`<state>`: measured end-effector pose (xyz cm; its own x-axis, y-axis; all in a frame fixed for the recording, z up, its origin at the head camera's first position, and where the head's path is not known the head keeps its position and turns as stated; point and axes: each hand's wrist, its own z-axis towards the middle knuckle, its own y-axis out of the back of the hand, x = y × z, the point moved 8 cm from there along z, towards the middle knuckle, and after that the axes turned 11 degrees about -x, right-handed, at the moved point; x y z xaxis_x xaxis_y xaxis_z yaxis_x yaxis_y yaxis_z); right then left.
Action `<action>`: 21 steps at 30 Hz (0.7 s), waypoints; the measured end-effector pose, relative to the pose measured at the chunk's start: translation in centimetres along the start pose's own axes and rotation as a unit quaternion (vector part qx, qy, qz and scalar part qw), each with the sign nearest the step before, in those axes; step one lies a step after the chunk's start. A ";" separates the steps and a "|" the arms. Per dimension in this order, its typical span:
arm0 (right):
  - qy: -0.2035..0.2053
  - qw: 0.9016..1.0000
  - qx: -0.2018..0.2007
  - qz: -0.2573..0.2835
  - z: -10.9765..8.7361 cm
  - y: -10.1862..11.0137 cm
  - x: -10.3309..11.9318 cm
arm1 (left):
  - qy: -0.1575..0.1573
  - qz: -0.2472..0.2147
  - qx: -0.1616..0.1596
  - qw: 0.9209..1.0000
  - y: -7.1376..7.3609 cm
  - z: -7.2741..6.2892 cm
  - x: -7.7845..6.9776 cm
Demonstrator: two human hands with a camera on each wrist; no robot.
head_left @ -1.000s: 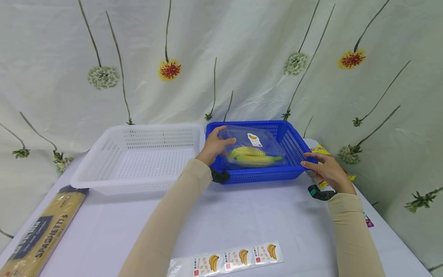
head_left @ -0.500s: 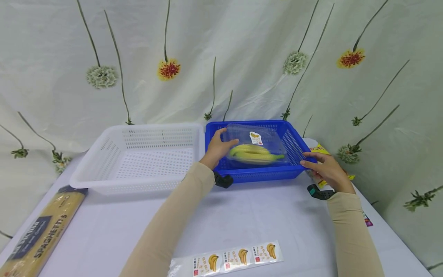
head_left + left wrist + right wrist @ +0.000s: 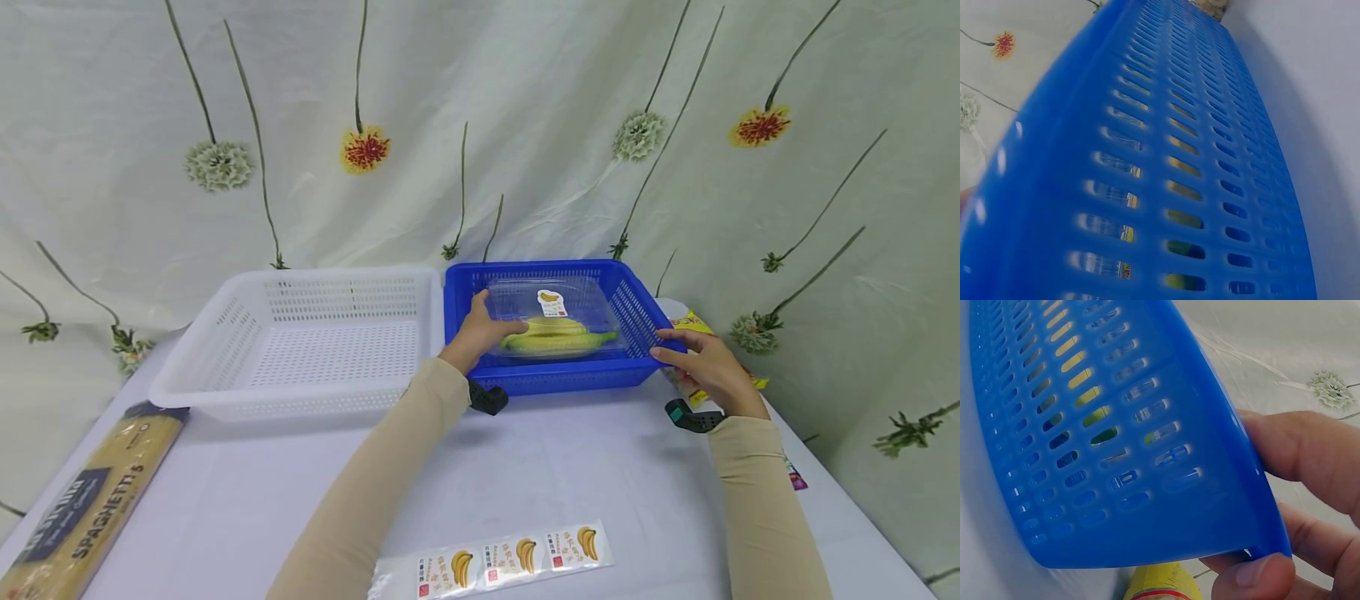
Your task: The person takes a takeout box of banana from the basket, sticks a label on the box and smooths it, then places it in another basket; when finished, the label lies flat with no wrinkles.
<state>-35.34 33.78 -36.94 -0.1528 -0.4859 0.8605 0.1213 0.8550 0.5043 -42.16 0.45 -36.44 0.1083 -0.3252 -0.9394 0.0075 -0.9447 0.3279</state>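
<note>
A clear plastic box point(image 3: 600, 312) holding yellow-green bananas point(image 3: 555, 340) lies inside the blue basket point(image 3: 558, 382). A banana sticker point(image 3: 551, 302) is on its lid. My left hand point(image 3: 480, 332) is at the box's left end, thumb and forefinger spread apart; its other fingers are hidden. In the left wrist view the basket wall point(image 3: 1210, 206) fills most of the picture, with the bananas partly visible through the slots. At the basket's right front corner my right hand point(image 3: 712, 367) pinches the rim, its fingers point(image 3: 1310, 450) and thumb on either side in the right wrist view.
A white basket point(image 3: 330, 408) stands left of the blue one. A spaghetti pack point(image 3: 97, 500) lies at the table's left edge. Banana stickers on a strip point(image 3: 517, 562) lie at the front. Yellow packaging point(image 3: 693, 325) sits behind my right hand, and a flowered cloth point(image 3: 480, 75) hangs behind.
The box has settled from a tilt to flatter in the blue basket. My left hand has shifted slightly right and down, its thumb and forefinger spreading. The right hand has stayed at the rim.
</note>
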 end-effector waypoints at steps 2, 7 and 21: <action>-0.002 1.000 0.001 0.002 0.0 0.0 -0.1 | 0.001 0.005 -0.004 1.000 0.0 0.1 0.1; -0.009 1.000 0.004 0.011 0.0 -0.1 -0.2 | 0.005 0.015 -0.006 1.000 -0.1 0.0 0.2; -0.007 1.000 0.002 0.015 0.0 0.0 -0.1 | -0.009 0.011 0.028 1.000 0.5 -1.0 -0.9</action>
<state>-35.36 33.82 -37.10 -0.1628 -0.4584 0.8737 0.1219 0.8694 0.4789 -41.24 0.28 -35.34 0.0903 -0.3460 -0.9339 -0.0494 -0.9381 0.3428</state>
